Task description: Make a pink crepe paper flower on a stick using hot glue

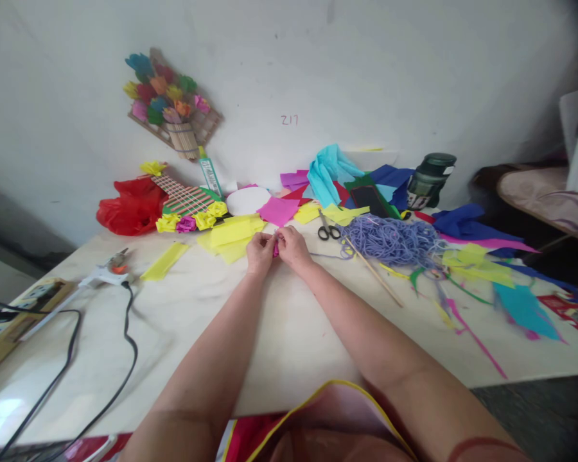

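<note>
My left hand (260,252) and my right hand (293,247) meet over the middle of the table, fingers pinched together on a small pink paper piece (275,249) held between them. Just beyond the hands lie yellow paper sheets (234,234) and a pink paper square (278,210). Black-handled scissors (327,228) rest a little to the right of my right hand. A thin wooden stick (373,273) lies slanted beside a heap of purple yarn (390,239).
A glue gun (106,273) with a black cord lies at left near a power strip (9,311). A red bag (131,206), a striped paper craft with small flowers (187,208), a white disc (247,200), a dark jar (428,181) and coloured paper scraps (481,269) crowd the back and right.
</note>
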Tool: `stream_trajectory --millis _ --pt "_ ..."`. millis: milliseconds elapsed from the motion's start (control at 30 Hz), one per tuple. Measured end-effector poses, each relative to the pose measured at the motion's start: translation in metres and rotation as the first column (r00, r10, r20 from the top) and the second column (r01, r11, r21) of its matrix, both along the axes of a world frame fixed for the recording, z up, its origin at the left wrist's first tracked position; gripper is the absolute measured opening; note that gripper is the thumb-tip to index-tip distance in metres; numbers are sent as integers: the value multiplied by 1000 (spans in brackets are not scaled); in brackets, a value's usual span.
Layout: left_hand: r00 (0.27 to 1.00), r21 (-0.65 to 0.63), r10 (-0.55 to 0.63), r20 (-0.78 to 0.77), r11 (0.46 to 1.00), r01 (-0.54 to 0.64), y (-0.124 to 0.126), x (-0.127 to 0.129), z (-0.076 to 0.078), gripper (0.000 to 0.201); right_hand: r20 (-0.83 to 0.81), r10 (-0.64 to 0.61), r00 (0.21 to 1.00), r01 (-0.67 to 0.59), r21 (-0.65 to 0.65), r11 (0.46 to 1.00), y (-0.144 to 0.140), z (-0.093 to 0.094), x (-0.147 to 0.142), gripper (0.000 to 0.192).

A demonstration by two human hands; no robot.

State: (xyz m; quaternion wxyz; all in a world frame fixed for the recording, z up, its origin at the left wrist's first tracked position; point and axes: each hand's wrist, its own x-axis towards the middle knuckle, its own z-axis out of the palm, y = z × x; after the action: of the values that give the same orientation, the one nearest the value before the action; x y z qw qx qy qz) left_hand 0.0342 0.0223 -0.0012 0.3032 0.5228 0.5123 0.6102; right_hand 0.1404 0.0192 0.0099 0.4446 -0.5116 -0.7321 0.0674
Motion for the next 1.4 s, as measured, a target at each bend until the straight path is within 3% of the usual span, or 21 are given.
stream_trajectory --millis 467,767,1000,1400 --pt "999 -8 33 30 999 -32 -1 1 2 12 8 10 1000 -10 22 1000 0 -1 1 21" --pt "992 43 86 -92 996 -83 -2 1 3 14 4 42 999 -42 -12 999 1 0 0 23" --pt "993 13 45 -114 999 -44 -9 4 9 14 57 30 998 -27 -59 998 -2 5 1 21" --pt "995 22 11 -104 1000 -9 -3 1 2 11 182 -11 983 35 -130 991 -8 15 4 21"
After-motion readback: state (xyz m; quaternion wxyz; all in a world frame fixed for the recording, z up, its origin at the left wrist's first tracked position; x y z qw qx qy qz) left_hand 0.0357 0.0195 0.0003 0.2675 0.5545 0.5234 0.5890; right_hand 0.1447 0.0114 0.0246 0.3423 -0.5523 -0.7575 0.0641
